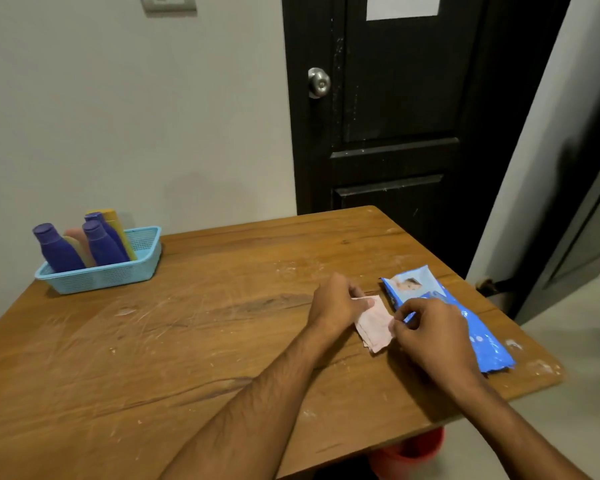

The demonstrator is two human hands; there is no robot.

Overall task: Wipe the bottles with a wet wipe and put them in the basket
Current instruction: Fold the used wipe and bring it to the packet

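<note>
Scratched wooden table [194, 341] beneath us, dark door [395, 133] behind. Between our hands lies the wet wipe [374, 325], pale pink, folded flat into a small rectangle: our left hand [333, 303] pinches its far edge, our right hand [430, 336] its near corner. Beside it rests the blue wipes pack [478, 327]. Purple, pink and yellow bottles [84, 242] stand in the light-blue basket [125, 275] at far left

I see purple plastic bottles [61, 249] in a light blue mesh basket [118, 271], a pale pink folded wipe [374, 323], a blue-and-white wipes packet [482, 334], and a scuffed brown wooden table [187, 341].
</note>
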